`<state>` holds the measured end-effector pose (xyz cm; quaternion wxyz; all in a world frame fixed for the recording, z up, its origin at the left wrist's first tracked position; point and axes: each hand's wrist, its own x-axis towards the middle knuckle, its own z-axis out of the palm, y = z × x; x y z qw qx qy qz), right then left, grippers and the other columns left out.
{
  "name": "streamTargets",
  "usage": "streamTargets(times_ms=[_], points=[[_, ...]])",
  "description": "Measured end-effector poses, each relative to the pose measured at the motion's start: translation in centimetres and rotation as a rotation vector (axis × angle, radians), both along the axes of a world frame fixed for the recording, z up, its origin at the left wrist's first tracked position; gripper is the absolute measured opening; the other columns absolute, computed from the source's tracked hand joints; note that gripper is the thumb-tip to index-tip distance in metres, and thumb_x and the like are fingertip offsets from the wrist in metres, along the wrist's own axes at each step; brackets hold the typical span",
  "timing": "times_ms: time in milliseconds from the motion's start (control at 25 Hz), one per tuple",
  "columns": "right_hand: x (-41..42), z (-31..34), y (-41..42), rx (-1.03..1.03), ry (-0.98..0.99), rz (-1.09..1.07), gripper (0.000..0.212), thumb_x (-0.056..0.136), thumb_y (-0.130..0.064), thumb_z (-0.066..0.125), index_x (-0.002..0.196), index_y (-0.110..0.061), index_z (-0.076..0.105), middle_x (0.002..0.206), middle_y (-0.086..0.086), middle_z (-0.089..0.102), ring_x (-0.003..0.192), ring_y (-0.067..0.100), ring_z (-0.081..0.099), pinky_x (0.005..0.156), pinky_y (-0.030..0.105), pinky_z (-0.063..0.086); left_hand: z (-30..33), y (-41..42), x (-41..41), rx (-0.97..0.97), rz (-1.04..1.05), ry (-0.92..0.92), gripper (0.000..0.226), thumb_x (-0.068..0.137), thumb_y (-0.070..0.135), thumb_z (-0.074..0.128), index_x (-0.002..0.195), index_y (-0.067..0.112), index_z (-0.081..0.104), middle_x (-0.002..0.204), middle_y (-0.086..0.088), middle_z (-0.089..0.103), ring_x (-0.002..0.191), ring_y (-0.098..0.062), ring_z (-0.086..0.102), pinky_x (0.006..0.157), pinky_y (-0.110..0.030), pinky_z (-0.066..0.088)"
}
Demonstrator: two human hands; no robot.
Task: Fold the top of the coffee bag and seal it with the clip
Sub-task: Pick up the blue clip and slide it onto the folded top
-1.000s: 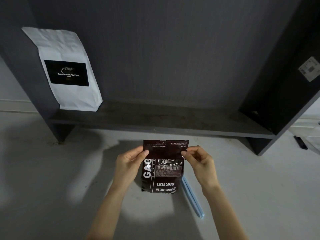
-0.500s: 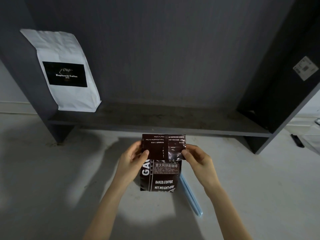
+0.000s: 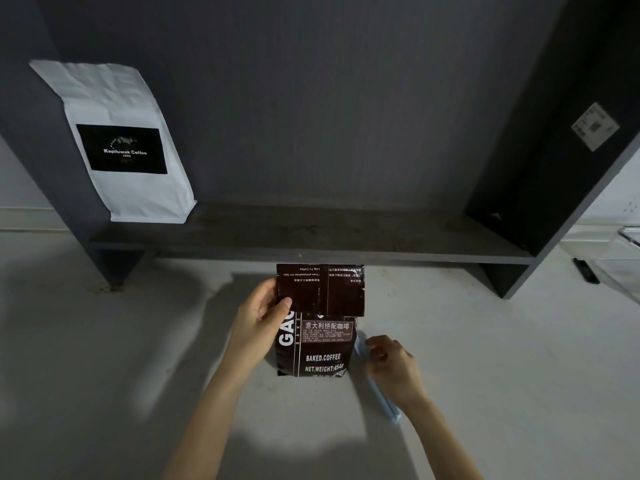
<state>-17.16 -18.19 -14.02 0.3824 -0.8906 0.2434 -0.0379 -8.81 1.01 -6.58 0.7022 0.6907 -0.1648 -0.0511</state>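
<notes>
The dark coffee bag (image 3: pixel 313 344) stands at lower centre of the frame on the pale floor, its top flap (image 3: pixel 320 291) folded forward over the front; the left hand (image 3: pixel 258 318) pinches the flap's left edge, thumb in front; the right hand (image 3: pixel 393 363), fingers curled, hovers over the pale blue clip (image 3: pixel 379 391) lying just right of the bag, contact unclear. Likely the clip pickup: keep the fold pressed flat; slide the clip across the whole fold.
</notes>
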Motion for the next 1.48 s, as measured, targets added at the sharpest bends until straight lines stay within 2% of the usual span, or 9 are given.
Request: streamTargets(times_ms=[360, 440, 560, 680, 760, 880, 1040, 1280, 1480], points=[[-0.4, 0.2, 0.1, -0.019, -0.035, -0.005, 0.026, 0.076, -0.009, 0.06, 0.101, -0.013, 0.062, 0.102, 0.013, 0.066, 0.088, 0.027, 0.061, 0.073, 0.024, 0.042, -0.2, 0.1, 0.1, 0.018, -0.003, 0.0, 0.033, 0.085, 0.0, 0.051, 0.1, 0.029, 0.053, 0.102, 0.014, 0.06, 0.093, 0.008, 0.057, 0.077, -0.001, 0.043], [-0.4, 0.7, -0.2, -0.025, -0.068, -0.008, 0.026, 0.076, -0.006, 0.06, 0.1, -0.013, 0.064, 0.101, 0.012, 0.068, 0.084, 0.023, 0.062, 0.073, 0.02, 0.042, -0.2, 0.2, 0.1, 0.022, -0.004, -0.008, 0.035, 0.084, -0.001, 0.051, 0.097, 0.032, 0.054, 0.101, 0.015, 0.06, 0.09, 0.012, 0.058, 0.075, -0.001, 0.043], [0.1, 2.2, -0.7, -0.011, -0.168, -0.048, 0.023, 0.075, -0.003, 0.062, 0.096, -0.011, 0.065, 0.095, 0.013, 0.07, 0.071, 0.018, 0.057, 0.059, 0.012, 0.034, 0.0, 0.3, 0.2, 0.039, 0.001, -0.027, 0.037, 0.083, -0.002, 0.053, 0.093, 0.034, 0.055, 0.099, 0.015, 0.061, 0.088, 0.014, 0.059, 0.075, -0.001, 0.042], [0.6, 4.5, -1.3, 0.028, -0.261, -0.069, 0.022, 0.077, -0.003, 0.061, 0.096, -0.013, 0.066, 0.093, 0.012, 0.069, 0.07, 0.016, 0.058, 0.057, 0.01, 0.037, 0.1, 0.3, 0.3, 0.055, 0.02, -0.049, 0.039, 0.082, -0.004, 0.054, 0.091, 0.034, 0.055, 0.097, 0.015, 0.061, 0.09, 0.006, 0.059, 0.077, -0.002, 0.043], [0.7, 6.4, -1.7, 0.046, -0.343, -0.062, 0.022, 0.078, -0.004, 0.062, 0.095, -0.017, 0.066, 0.09, 0.007, 0.068, 0.068, 0.008, 0.059, 0.055, 0.0, 0.039, 0.2, 0.2, 0.4, 0.065, 0.041, -0.053, 0.037, 0.081, -0.003, 0.055, 0.09, 0.034, 0.055, 0.096, 0.014, 0.062, 0.092, 0.001, 0.057, 0.078, -0.005, 0.044], [0.7, 9.3, -2.0, 0.071, -0.458, -0.037, 0.023, 0.079, -0.006, 0.062, 0.097, -0.02, 0.066, 0.089, 0.002, 0.066, 0.072, 0.001, 0.058, 0.057, -0.002, 0.04, 0.9, 0.0, 0.5, 0.045, 0.072, -0.064, 0.035, 0.081, 0.002, 0.057, 0.089, 0.037, 0.055, 0.094, 0.014, 0.063, 0.089, 0.002, 0.059, 0.078, -0.011, 0.045], [0.6, 12.3, -1.4, 0.106, -0.539, 0.036, 0.026, 0.081, -0.009, 0.061, 0.098, -0.028, 0.064, 0.088, 0.001, 0.066, 0.071, 0.002, 0.059, 0.059, 0.003, 0.041, 2.5, -0.1, 0.9, 0.061, 0.058, -0.16, 0.026, 0.081, 0.007, 0.059, 0.081, 0.033, 0.06, 0.087, 0.01, 0.066, 0.078, 0.006, 0.061, 0.07, -0.006, 0.047], [0.6, 14.4, 0.8, -0.049, -0.599, 0.269, 0.029, 0.083, -0.007, 0.057, 0.106, -0.024, 0.064, 0.092, -0.011, 0.058, 0.085, -0.014, 0.053, 0.072, -0.001, 0.038, 2.9, -0.8, 0.6, 0.129, 0.047, -0.241, 0.026, 0.082, 0.012, 0.059, 0.074, 0.036, 0.06, 0.079, 0.015, 0.066, 0.077, 0.007, 0.06, 0.071, -0.004, 0.043], [0.7, 13.7, 2.0, -0.113, -0.568, 0.285, 0.032, 0.078, 0.0, 0.061, 0.102, -0.021, 0.066, 0.09, -0.017, 0.051, 0.089, 0.005, 0.053, 0.077, -0.001, 0.035, 3.2, -0.8, 0.2, 0.102, 0.022, -0.223, 0.022, 0.081, 0.016, 0.059, 0.076, 0.037, 0.063, 0.079, 0.03, 0.068, 0.08, 0.009, 0.06, 0.069, -0.003, 0.042]])
